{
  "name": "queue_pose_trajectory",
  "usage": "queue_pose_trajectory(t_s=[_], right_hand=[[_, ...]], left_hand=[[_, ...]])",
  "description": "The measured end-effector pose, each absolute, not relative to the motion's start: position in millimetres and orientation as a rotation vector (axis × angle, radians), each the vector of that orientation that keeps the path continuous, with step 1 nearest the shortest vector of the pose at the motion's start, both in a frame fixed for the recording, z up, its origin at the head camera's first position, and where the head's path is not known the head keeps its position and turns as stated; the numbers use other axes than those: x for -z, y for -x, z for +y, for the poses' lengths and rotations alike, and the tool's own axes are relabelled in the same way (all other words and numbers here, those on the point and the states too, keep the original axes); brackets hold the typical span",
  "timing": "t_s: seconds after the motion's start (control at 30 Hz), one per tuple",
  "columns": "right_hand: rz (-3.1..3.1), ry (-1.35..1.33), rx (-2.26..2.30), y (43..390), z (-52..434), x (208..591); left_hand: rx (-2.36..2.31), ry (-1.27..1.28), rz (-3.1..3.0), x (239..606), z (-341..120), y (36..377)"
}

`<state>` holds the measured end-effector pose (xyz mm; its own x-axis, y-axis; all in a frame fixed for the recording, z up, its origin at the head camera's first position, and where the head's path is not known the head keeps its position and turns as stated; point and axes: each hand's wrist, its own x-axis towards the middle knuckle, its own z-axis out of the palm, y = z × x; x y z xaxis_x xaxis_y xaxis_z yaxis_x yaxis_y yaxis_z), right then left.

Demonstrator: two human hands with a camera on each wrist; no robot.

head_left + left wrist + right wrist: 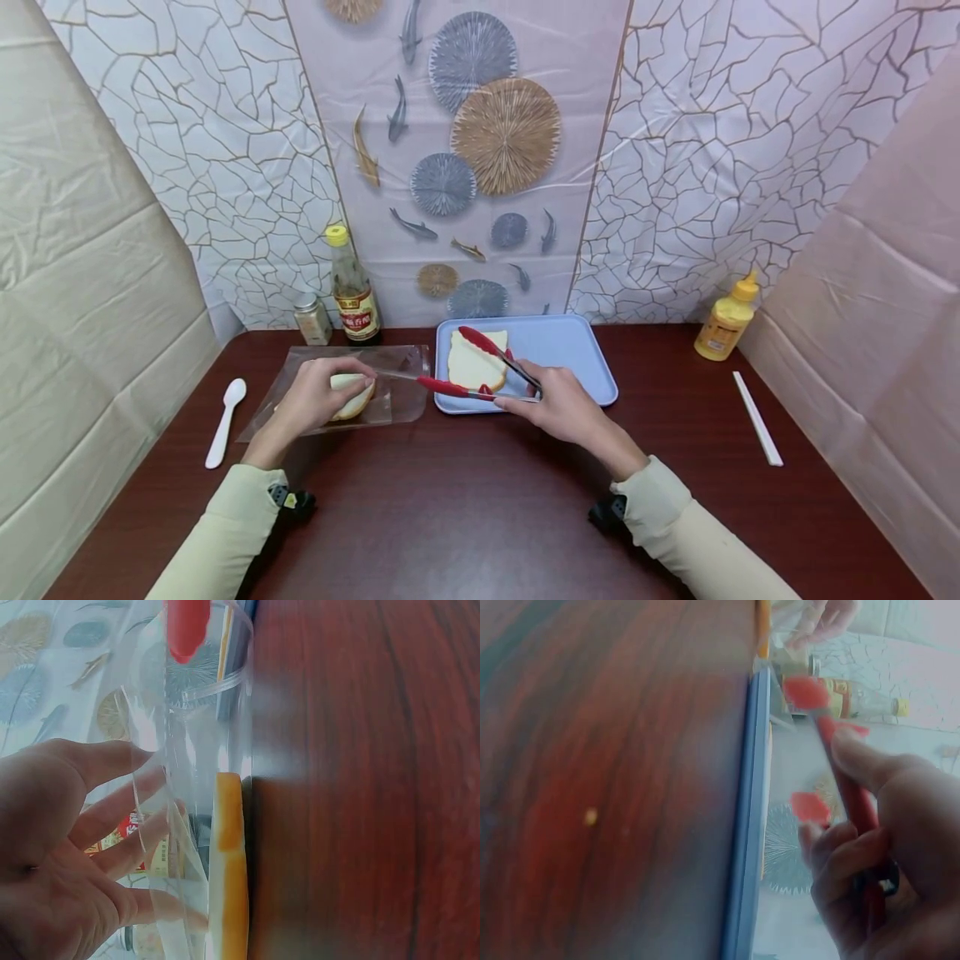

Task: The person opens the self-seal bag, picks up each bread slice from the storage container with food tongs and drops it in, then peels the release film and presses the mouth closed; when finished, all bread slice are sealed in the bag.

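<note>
My left hand [318, 398] [142, 840] rests on a clear plastic bag [397, 392] [202, 727] lying flat on the dark wood table [465, 492]. Its fairly straight fingers press the film over a bread slice [354, 398] [229, 862] inside. My right hand [555, 407] [870, 855] grips red-tipped metal tongs [480, 365] [832, 735], which stand spread. One tip is at the bag's mouth, also seen as tong tip [186, 626]. The other tip hangs over a second bread slice [471, 365] on a light blue tray [570, 350] [746, 825].
A sauce bottle [355, 292] and a small spice jar [312, 318] stand behind the bag. A white spoon [225, 421] lies at the left; a yellow squeeze bottle [726, 321] and a white stick [757, 417] are at the right. Draped walls close in three sides.
</note>
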<state>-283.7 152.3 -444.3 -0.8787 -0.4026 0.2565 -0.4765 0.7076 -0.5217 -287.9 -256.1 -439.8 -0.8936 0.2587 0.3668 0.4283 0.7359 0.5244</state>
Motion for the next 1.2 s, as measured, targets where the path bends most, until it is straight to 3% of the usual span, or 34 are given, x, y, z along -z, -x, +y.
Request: queue_pose_trajectory(t_s=[0.4,1.0,1.2], right_hand=[[-2.89,-0.373,-0.953,281.3,154.2,441.6],[-3.008,-0.207,-0.884,271.8,219.9,442.6],[-3.04,-0.197,-0.901,272.7,222.0,443.4]], left_hand=[[0.884,0.527,-2.65,440.7,-253.0,287.2],[0.883,0.597,-2.602,445.4,-252.1,289.7],[0.901,0.583,-2.617,445.2,-252.5,289.4]])
